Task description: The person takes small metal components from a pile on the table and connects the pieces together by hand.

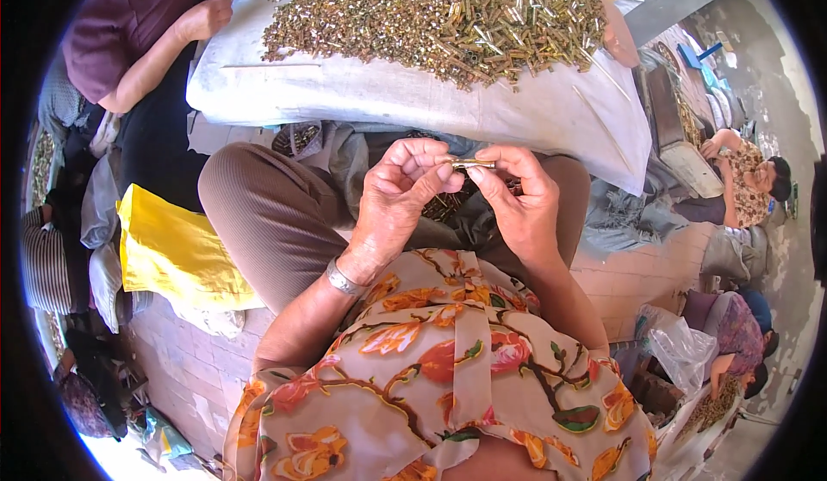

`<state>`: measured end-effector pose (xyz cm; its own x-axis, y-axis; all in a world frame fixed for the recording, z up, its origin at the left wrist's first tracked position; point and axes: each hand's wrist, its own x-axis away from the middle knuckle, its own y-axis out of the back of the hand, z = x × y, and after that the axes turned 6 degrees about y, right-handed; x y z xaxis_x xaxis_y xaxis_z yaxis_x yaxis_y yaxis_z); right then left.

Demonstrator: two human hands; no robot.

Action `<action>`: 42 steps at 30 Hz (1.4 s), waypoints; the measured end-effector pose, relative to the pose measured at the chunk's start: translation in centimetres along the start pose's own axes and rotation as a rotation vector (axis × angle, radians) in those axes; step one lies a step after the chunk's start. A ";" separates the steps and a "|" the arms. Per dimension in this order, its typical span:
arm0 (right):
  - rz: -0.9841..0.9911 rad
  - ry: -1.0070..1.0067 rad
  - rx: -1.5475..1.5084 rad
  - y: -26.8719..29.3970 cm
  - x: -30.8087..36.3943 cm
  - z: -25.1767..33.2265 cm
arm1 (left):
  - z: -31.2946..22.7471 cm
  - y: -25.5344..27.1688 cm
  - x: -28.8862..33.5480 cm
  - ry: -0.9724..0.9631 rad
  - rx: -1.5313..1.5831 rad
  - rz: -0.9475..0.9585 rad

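Above my lap, a small gold-coloured metal tube [473, 163] lies level between my two hands. The thumb and fingertips of my left hand [398, 197] pinch its left end. At its right end, the thumb and forefinger of my right hand [524, 198] are closed on it. Just beyond, a large heap of small brass-coloured metal pieces [431, 24] covers much of a table spread with a white cloth [345, 93]. Longer tubes lie mostly on the heap's right side, shorter bits on its left. Whether the held tube is one piece or two joined cannot be made out.
Below the table edge hangs dark and grey cloth [347, 158]. A yellow bag [177, 253] lies left of my knee. One person's hands [207, 18] are at the table's far left. Other people sit along the right, one in a patterned shirt [751, 175] beside another work surface.
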<state>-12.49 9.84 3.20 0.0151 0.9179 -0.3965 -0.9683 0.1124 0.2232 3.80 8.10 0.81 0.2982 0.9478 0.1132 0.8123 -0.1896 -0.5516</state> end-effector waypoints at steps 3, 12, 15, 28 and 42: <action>0.001 0.054 0.048 -0.2 0.1 -0.2 | -0.1 0.1 0.1 -0.002 0.010 0.000; 0.016 0.120 0.096 -0.1 0.4 -1.0 | -0.7 0.3 0.2 -0.093 -0.245 0.014; 0.076 0.170 0.154 0.1 0.0 -0.6 | -0.8 0.6 0.1 -0.097 -0.272 0.033; 0.240 -0.154 -0.199 1.2 -0.6 0.9 | -2.1 3.1 -1.6 0.152 -0.090 0.362; 0.261 -0.307 -0.268 0.4 -1.4 1.4 | 2.3 4.0 -2.4 0.283 0.497 0.506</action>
<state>-12.53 9.19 5.11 -0.2031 0.9768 -0.0681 -0.9791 -0.2017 0.0268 5.13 5.64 -3.61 0.7458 0.6611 -0.0815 0.2413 -0.3822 -0.8920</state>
